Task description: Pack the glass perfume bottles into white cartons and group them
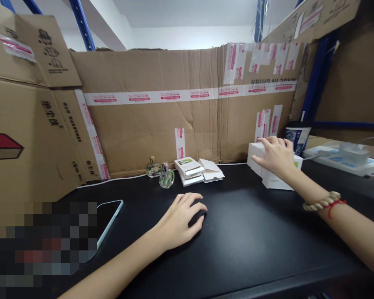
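My left hand [183, 218] rests on the black tabletop, fingers loosely curved and thumb apart, with nothing in it. Ahead of it stand two clear glass perfume bottles, one with a gold cap [153, 167] and one with a silver cap [166, 176]. Beside them lie flattened white cartons [190, 166] and another with raised flaps [210, 170]. At the right, my right hand [276, 153] is over two white boxes, the rear box [254, 157] and the front box [277, 182]. Its fingers are spread and bent at the boxes' tops; whether they touch is unclear.
A phone with a pale blue edge [110, 222] lies at the left, partly pixelated. Cardboard walls [156, 124] enclose the back and left. A dark-lidded cup [297, 135] and a white power strip [343, 160] stand at the right. A white cable runs along the back.
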`<state>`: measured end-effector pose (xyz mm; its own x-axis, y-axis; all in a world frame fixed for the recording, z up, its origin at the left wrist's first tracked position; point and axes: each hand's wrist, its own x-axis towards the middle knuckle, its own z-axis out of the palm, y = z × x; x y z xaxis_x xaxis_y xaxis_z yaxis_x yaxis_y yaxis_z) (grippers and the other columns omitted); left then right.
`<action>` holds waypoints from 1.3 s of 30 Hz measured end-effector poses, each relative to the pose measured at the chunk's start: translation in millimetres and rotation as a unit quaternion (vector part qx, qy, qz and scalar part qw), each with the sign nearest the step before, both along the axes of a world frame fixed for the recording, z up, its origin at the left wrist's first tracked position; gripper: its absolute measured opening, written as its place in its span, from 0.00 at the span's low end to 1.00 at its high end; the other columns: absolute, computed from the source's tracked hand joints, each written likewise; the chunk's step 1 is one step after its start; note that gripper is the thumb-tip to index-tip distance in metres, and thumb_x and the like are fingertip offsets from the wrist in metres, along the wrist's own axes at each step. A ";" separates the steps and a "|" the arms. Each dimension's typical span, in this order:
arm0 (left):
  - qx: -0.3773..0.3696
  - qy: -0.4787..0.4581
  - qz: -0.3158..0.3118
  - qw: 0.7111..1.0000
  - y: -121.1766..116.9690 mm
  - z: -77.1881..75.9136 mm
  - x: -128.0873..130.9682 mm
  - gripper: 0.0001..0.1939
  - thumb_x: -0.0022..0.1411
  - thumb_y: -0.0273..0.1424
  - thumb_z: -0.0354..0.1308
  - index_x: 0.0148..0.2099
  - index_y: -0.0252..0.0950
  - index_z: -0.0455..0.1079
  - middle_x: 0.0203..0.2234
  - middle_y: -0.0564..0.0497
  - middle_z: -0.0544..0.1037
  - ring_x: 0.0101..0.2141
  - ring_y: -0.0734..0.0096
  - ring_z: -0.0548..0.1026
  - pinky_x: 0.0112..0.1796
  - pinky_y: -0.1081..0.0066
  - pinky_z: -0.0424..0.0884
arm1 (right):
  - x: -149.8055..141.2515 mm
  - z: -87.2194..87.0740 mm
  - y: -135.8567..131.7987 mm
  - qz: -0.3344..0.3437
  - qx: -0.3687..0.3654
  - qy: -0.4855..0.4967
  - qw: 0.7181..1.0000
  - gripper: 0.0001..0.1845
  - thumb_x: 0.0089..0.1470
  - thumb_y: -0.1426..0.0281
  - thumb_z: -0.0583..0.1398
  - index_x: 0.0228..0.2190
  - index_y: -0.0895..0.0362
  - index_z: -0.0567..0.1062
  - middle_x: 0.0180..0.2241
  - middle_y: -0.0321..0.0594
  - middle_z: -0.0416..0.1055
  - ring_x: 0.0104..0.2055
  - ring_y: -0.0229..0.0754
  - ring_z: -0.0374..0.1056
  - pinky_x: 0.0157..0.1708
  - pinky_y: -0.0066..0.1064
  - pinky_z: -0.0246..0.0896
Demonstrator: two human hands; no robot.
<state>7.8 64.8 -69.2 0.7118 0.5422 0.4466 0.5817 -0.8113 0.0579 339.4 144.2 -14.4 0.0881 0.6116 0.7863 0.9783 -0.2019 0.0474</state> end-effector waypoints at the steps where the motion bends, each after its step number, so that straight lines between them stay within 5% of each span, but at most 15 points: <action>1: 0.001 0.000 0.001 1.000 0.3 -0.2 0.2 0.10 0.63 0.29 0.48 0.45 0.38 0.67 0.48 0.48 0.67 0.50 0.66 0.65 0.50 0.64 0.59 | -0.7 -0.1 -0.4 -0.023 -0.031 0.026 0.999 0.30 0.47 0.63 0.61 0.52 0.59 0.67 0.49 0.51 0.63 0.50 0.53 0.58 0.52 0.43 0.40; 6: -0.003 -0.004 0.002 1.000 0.8 -0.8 0.9 0.10 0.63 0.29 0.47 0.45 0.38 0.67 0.48 0.48 0.67 0.50 0.67 0.64 0.50 0.64 0.58 | -6.9 3.4 -6.0 -0.085 -0.121 0.119 0.982 0.38 0.46 0.66 0.65 0.57 0.59 0.60 0.52 0.62 0.56 0.55 0.62 0.50 0.46 0.54 0.41; 14: -0.011 -0.003 0.006 1.000 -0.9 1.3 0.8 0.10 0.63 0.29 0.48 0.45 0.38 0.67 0.49 0.48 0.67 0.50 0.67 0.64 0.51 0.65 0.58 | -5.9 10.8 -8.6 -0.126 -0.169 0.211 0.955 0.45 0.45 0.64 0.66 0.60 0.60 0.54 0.56 0.65 0.50 0.56 0.72 0.47 0.41 0.49 0.48; 30: 0.006 -0.011 -0.009 1.000 1.1 0.1 2.5 0.10 0.63 0.30 0.49 0.44 0.36 0.68 0.48 0.46 0.67 0.50 0.69 0.65 0.50 0.66 0.57 | -8.1 12.0 -16.9 -0.076 -0.118 0.188 0.972 0.45 0.51 0.63 0.63 0.62 0.57 0.46 0.57 0.63 0.46 0.59 0.65 0.44 0.50 0.55 0.47; 36: -0.003 -0.014 -0.001 1.000 5.0 0.3 1.4 0.10 0.62 0.30 0.50 0.44 0.36 0.69 0.48 0.46 0.67 0.50 0.69 0.65 0.49 0.67 0.58 | -6.8 28.6 -13.6 -0.060 -0.157 0.289 0.942 0.66 0.29 0.69 0.73 0.64 0.57 0.44 0.59 0.66 0.42 0.59 0.71 0.42 0.49 0.59 0.46; 39: -0.009 -0.016 0.007 1.000 7.2 0.3 0.6 0.10 0.63 0.30 0.49 0.43 0.35 0.69 0.48 0.47 0.67 0.49 0.69 0.65 0.49 0.67 0.57 | -2.7 21.6 -7.8 -0.066 -0.141 0.241 0.958 0.62 0.31 0.66 0.73 0.63 0.60 0.49 0.57 0.69 0.46 0.58 0.71 0.45 0.49 0.60 0.42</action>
<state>8.4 72.0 -68.8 0.6898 0.5597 0.4592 0.5900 -0.8022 0.0915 336.7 136.3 7.2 0.4909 0.7521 0.4397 0.8669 -0.3715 -0.3323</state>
